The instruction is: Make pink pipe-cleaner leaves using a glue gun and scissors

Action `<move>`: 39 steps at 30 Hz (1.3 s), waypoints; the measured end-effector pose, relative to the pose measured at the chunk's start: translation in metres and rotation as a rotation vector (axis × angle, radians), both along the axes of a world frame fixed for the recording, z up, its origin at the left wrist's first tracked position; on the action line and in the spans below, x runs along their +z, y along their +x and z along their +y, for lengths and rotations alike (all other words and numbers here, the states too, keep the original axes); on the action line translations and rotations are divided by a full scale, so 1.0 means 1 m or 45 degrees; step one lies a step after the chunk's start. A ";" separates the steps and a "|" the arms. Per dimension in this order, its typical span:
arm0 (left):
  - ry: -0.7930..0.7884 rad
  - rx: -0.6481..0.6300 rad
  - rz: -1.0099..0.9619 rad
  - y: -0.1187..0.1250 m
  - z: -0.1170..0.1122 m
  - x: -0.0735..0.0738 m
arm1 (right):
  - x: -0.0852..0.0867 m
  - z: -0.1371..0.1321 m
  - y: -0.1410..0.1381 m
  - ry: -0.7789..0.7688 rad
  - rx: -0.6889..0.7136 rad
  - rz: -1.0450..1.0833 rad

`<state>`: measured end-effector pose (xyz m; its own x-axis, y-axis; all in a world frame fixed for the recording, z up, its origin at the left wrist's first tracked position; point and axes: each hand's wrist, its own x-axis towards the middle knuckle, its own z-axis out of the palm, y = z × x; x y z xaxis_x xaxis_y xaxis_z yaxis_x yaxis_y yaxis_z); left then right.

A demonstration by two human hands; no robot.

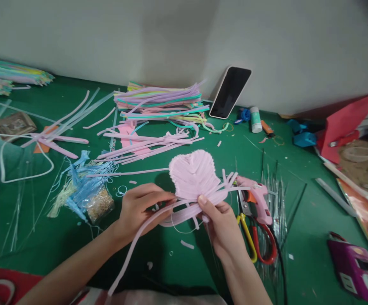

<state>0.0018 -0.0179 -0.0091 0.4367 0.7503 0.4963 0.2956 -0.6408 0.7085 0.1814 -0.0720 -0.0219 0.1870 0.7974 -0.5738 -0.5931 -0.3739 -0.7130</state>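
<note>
Pale pink pipe cleaners are shaped into a ribbed, heart-like petal piece (193, 174) above both hands, with loose strands trailing from its base. My right hand (224, 222) is closed, thumb on top, pinching the gathered strands under the petal. From the left, my left hand (144, 207) is closed around pipe cleaner strands at the base, its fingertips partly hidden. One long pink pipe cleaner (129, 250) curves down from there towards my lap. A thin loop of thread or wire hangs between the hands.
Bundled coloured pipe cleaners (161, 101) and a leaning phone (230, 92) stand by the wall. To the right lie a pink glue gun (260, 201), scissors (268, 250), thin wires and a purple pouch (357, 267). Blue tassels (82, 178) and a bag of beads (99, 205) are left.
</note>
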 end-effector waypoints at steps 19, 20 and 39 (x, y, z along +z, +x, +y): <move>0.110 0.266 0.197 -0.053 -0.007 0.008 | 0.006 0.005 0.020 -0.040 -0.131 -0.185; 0.102 0.265 0.197 -0.056 -0.007 0.008 | 0.006 0.005 0.021 -0.038 -0.128 -0.190; -0.281 0.293 0.302 -0.096 0.008 0.005 | 0.004 0.010 0.027 -0.005 -0.105 -0.251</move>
<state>-0.0938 -0.0095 -0.0044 0.3281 0.9193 0.2175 0.5858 -0.3786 0.7165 0.2087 -0.0622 -0.0181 0.3604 0.7727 -0.5225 -0.4713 -0.3325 -0.8169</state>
